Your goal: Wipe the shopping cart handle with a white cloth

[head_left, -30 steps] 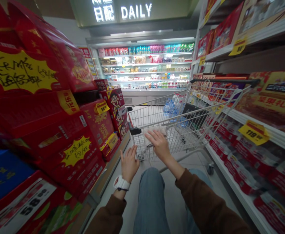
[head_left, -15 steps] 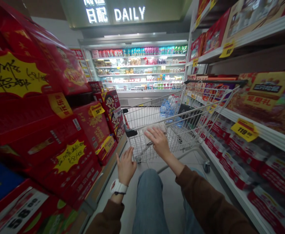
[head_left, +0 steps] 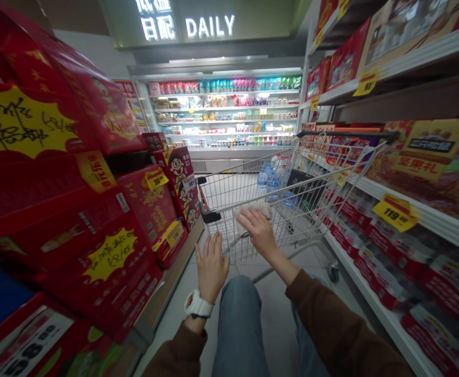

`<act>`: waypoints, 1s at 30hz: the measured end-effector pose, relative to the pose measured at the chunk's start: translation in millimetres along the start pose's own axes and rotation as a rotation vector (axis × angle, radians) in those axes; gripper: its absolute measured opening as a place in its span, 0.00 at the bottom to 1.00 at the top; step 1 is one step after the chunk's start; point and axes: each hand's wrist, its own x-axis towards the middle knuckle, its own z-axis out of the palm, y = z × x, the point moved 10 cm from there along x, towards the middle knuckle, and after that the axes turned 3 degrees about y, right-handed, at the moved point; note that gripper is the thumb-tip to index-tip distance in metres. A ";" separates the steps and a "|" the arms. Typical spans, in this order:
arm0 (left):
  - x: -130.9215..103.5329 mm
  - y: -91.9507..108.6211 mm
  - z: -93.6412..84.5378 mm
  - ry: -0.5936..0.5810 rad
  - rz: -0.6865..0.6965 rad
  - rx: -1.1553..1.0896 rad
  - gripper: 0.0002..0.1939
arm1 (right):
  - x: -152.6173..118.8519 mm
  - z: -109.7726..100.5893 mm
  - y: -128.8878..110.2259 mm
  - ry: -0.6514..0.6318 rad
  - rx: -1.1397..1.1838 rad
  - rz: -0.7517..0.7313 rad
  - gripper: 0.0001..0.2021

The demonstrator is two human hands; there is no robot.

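A wire shopping cart point(head_left: 276, 193) stands crosswise in front of me. My right hand point(head_left: 258, 229) lies over a light grey cloth point(head_left: 266, 210) against the side wires of the cart, its fingers stretched out across the cloth. Near the cart's lower left corner is my left hand point(head_left: 211, 267), fingers up and apart, holding nothing. Whether its fingertips touch the wires I cannot tell. A white watch point(head_left: 198, 305) is on the left wrist.
Stacked red gift boxes point(head_left: 68, 209) border the aisle on the left. Shelves point(head_left: 422, 193) with boxed and bottled goods line the right side. Bottled water packs point(head_left: 271, 175) stand behind the cart, before a lit refrigerated display point(head_left: 229, 152). One cart wheel point(head_left: 332, 272) shows at right.
My left hand has moved to the right and slightly up, nearer to my right hand. My right hand and the cloth have shifted slightly to the right.
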 end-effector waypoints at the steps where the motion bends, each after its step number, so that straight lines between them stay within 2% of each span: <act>1: 4.2 5.4 -2.7 0.008 0.012 -0.001 0.32 | -2.1 2.2 0.6 -0.015 0.006 -0.002 0.33; 6: 29.8 24.9 -9.6 0.050 0.049 -0.012 0.34 | -2.4 -0.8 10.0 -0.040 0.012 0.020 0.35; 9: 41.2 34.4 -5.5 0.047 0.063 -0.025 0.35 | 0.5 -5.2 17.5 -0.011 -0.006 0.035 0.35; 13: 46.6 42.4 1.4 0.034 0.039 -0.033 0.34 | -3.6 1.2 20.8 -0.031 0.004 0.028 0.35; 19: 47.7 41.4 1.6 0.060 -0.017 -0.053 0.32 | 0.6 -7.7 33.2 -0.017 0.002 0.034 0.37; 26: 49.8 38.2 1.6 0.064 -0.017 -0.078 0.32 | -2.4 -4.5 39.6 -0.050 0.018 0.040 0.37; 30: 48.7 38.1 1.2 0.053 -0.016 -0.068 0.31 | 1.5 -12.0 45.7 -0.043 0.028 0.050 0.38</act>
